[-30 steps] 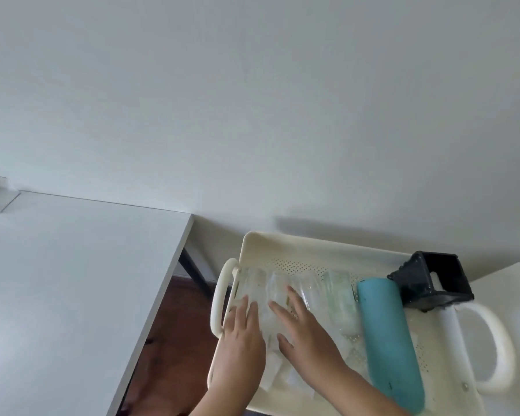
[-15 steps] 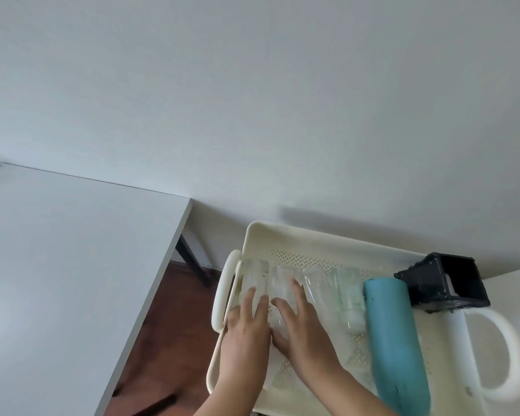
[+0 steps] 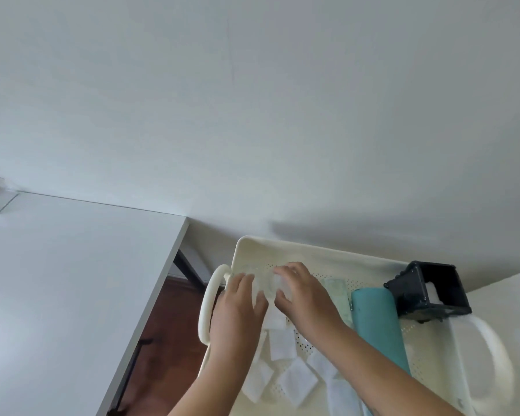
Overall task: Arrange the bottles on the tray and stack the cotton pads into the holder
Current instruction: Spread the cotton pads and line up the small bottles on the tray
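A cream perforated tray (image 3: 327, 256) with loop handles holds clear bottles (image 3: 266, 283) lying side by side at its left end. My left hand (image 3: 237, 307) and my right hand (image 3: 303, 295) rest on these clear bottles, fingers curled over them. A pale green bottle (image 3: 335, 288) and a teal bottle (image 3: 379, 325) lie to the right. Several square white cotton pads (image 3: 282, 346) are scattered on the tray's near part, below my hands. A black open-sided holder (image 3: 433, 292) stands at the tray's far right, a white pad showing inside it.
A white table (image 3: 72, 280) lies to the left, with a gap showing dark floor (image 3: 168, 331) between it and the tray. The wall rises right behind the tray. A white surface (image 3: 517, 310) extends beyond the tray's right handle (image 3: 493, 349).
Both hands have slid toward the tray's far left corner over the clear bottles. The view has tilted, so more cotton pads show below my hands.
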`<state>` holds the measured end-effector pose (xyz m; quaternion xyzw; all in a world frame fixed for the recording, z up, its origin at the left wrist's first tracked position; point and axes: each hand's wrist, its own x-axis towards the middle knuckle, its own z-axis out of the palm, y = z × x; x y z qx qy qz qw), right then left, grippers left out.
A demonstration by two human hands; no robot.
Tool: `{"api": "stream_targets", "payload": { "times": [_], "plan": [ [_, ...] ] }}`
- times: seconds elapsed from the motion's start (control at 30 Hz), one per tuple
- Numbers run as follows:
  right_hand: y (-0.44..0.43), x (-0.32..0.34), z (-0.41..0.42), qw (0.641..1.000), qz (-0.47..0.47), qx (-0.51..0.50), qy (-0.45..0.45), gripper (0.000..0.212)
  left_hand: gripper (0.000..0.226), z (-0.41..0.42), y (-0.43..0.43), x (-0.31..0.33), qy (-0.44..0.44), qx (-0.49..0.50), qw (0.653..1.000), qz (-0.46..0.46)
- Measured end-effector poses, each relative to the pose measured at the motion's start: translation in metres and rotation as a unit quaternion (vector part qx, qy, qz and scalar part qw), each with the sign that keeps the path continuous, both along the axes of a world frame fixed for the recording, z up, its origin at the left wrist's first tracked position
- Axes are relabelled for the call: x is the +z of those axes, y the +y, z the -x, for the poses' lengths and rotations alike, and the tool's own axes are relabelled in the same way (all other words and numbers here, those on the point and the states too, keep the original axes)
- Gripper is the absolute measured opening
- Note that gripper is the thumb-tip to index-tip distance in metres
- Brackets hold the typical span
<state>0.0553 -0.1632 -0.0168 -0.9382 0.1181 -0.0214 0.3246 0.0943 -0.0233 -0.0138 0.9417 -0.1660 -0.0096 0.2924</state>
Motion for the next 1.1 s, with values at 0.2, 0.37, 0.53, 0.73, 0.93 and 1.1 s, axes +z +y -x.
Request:
{"api": "stream_targets", "payload": {
  "times": [0.2, 0.37, 0.53, 0.73, 0.93, 1.1],
  "plan": [
    [-0.024, 0.007, -0.032, 1.000, -0.002, 0.021, 0.014, 0.039, 0.023, -0.042, -0.020, 0.024, 0.010, -0.007, 0.998, -0.060],
    [-0.031, 0.007, -0.049, 0.999, -0.018, 0.037, 0.023, 0.041, 0.021, -0.071, -0.032, 0.033, 0.039, -0.063, 0.991, -0.113],
    [-0.049, 0.002, -0.035, 0.996, -0.058, 0.046, 0.053, 0.059, 0.039, -0.090, -0.016, 0.038, 0.067, -0.172, 0.975, -0.127],
    [-0.052, 0.004, -0.039, 0.995, -0.063, 0.056, 0.060, 0.055, 0.056, -0.116, -0.014, 0.045, 0.124, -0.273, 0.937, -0.181],
    [-0.044, 0.003, -0.051, 0.998, -0.045, 0.005, 0.038, 0.046, 0.049, -0.127, -0.019, 0.041, 0.090, -0.276, 0.942, -0.167],
    [-0.033, -0.002, -0.055, 0.996, -0.052, -0.066, -0.011, 0.045, 0.050, -0.135, -0.018, 0.038, 0.073, -0.284, 0.946, -0.141]
  ]
}}
